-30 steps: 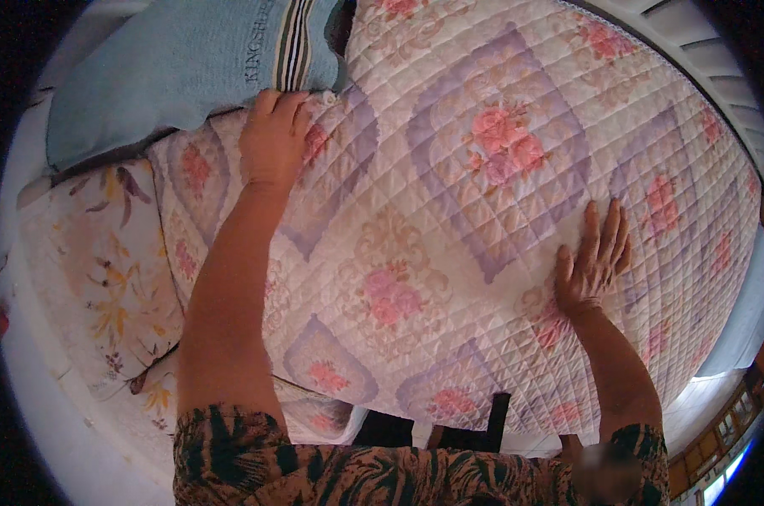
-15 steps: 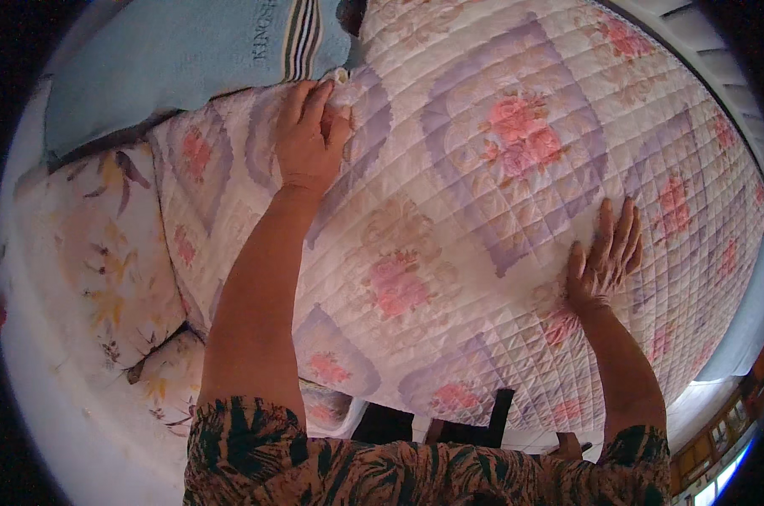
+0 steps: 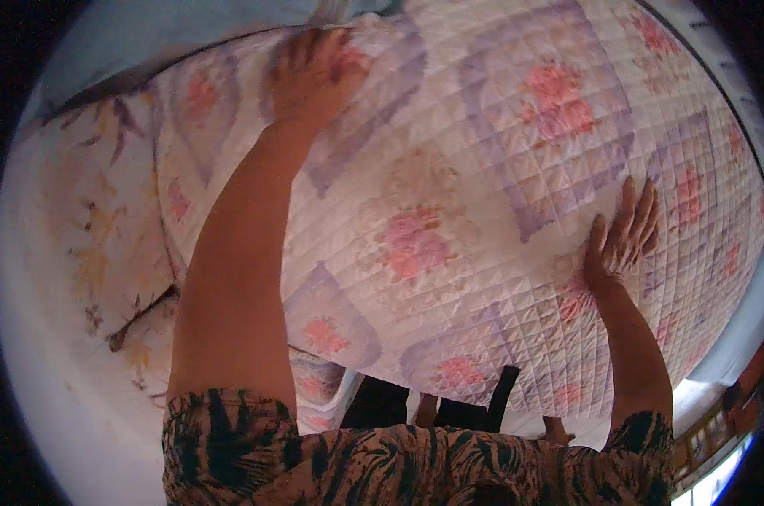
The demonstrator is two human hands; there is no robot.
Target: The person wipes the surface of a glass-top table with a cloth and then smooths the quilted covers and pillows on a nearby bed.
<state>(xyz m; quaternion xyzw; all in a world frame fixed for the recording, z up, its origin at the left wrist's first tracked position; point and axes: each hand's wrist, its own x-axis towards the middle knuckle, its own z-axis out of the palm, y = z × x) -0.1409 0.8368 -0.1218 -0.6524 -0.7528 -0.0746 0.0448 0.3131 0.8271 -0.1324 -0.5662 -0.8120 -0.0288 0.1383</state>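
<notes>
A quilted cover (image 3: 323, 287) with pink roses and lavender frames spreads across the surface in front of me. My left hand (image 3: 319, 80) lies on it near its far left edge, fingers apart and somewhat blurred, with nothing visible in them. Further right, my right hand (image 3: 625, 232) rests flat on the cover with its fingers stretched out. Small creases show in the quilting below the right hand. A blue-grey cloth (image 3: 188, 17) lies just beyond the far edge, close to my left fingertips.
Pale upholstery with yellow and brown flowers (image 3: 104, 219) adjoins the cover on the left, with a dark gap in it. Below the near edge are black parts (image 3: 378, 401) I cannot identify. Wooden furniture (image 3: 745, 379) stands at the lower right.
My left hand has moved slightly farther away, its fingers now more spread. The view has shifted, so the blue-grey cloth shows less. The right hand stays flat on the cover.
</notes>
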